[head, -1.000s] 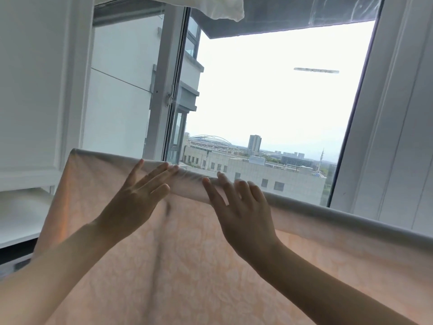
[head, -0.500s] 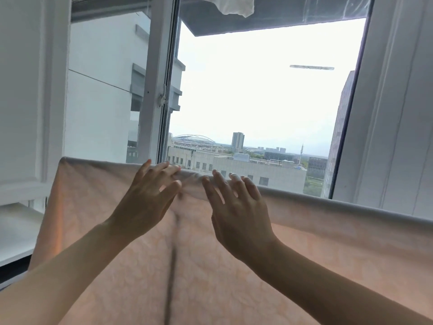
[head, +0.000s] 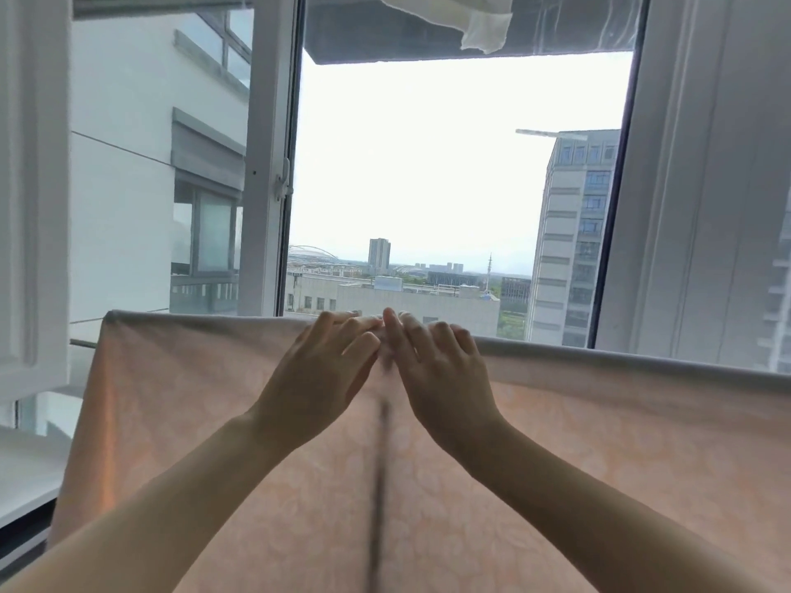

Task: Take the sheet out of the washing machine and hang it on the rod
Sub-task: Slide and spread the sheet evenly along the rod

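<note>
- Open window point(head: 462, 186) ahead, white frame point(head: 267, 156) to the left, pale wall panels point(head: 702, 186) to the right; city blocks and a hazy sky beyond.
- Peach-pink sheet point(head: 239, 421) with a faint leaf print draped over the rod, filling the lower part of the view from left of centre out past the right edge; hangs straight down, with a dark vertical line running down below the hands.
- Rod itself hidden under the sheet's top fold point(head: 205, 323), which slopes down slightly to the right.
- Tall grey tower point(head: 569, 233) outside on the right.
- White cloth point(head: 483, 30) dangling at the top edge, above the opening.
- Left hand point(head: 319, 378) laid flat on the fold, fingers fairly straight and spread, pinching nothing.
- Right hand point(head: 441, 374) just beside it, fingers likewise extended on the fold; fingertips of the two hands touching or nearly so at the middle.
</note>
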A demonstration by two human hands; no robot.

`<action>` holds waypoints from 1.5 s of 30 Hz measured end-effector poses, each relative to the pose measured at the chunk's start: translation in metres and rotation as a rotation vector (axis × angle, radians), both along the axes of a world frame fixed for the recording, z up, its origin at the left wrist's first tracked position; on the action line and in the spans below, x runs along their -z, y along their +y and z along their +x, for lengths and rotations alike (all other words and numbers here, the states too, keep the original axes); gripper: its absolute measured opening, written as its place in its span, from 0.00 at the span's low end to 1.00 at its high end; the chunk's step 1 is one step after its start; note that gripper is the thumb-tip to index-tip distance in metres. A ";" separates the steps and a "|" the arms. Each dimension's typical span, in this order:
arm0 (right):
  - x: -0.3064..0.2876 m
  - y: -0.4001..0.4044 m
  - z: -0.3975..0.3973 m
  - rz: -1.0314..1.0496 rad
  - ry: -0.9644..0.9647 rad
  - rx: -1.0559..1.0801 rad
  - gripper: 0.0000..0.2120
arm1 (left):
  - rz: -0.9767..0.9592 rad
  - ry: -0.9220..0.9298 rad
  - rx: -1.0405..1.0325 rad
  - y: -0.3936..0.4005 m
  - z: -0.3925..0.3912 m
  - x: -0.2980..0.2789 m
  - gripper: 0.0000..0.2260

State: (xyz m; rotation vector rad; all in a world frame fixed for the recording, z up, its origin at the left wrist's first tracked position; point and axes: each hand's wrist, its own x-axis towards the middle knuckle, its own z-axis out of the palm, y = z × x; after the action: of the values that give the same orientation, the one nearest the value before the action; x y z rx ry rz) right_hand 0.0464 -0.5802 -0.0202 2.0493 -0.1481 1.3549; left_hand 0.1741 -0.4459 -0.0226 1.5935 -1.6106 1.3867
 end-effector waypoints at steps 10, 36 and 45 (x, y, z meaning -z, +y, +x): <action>-0.001 -0.008 -0.021 0.080 0.086 -0.018 0.27 | 0.118 0.361 0.168 0.027 0.031 -0.029 0.10; 0.008 0.014 -0.028 0.060 0.160 -0.033 0.31 | 0.004 -0.073 0.080 0.059 0.061 0.012 0.04; 0.008 0.028 -0.022 0.126 0.164 0.006 0.30 | -0.078 0.078 0.046 0.051 0.051 0.014 0.07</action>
State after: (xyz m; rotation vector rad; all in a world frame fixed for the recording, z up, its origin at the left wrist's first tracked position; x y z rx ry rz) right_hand 0.0240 -0.5524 -0.0285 2.2535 -0.1714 1.1936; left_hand 0.2248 -0.3947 -0.0369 1.5368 -1.5203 1.3300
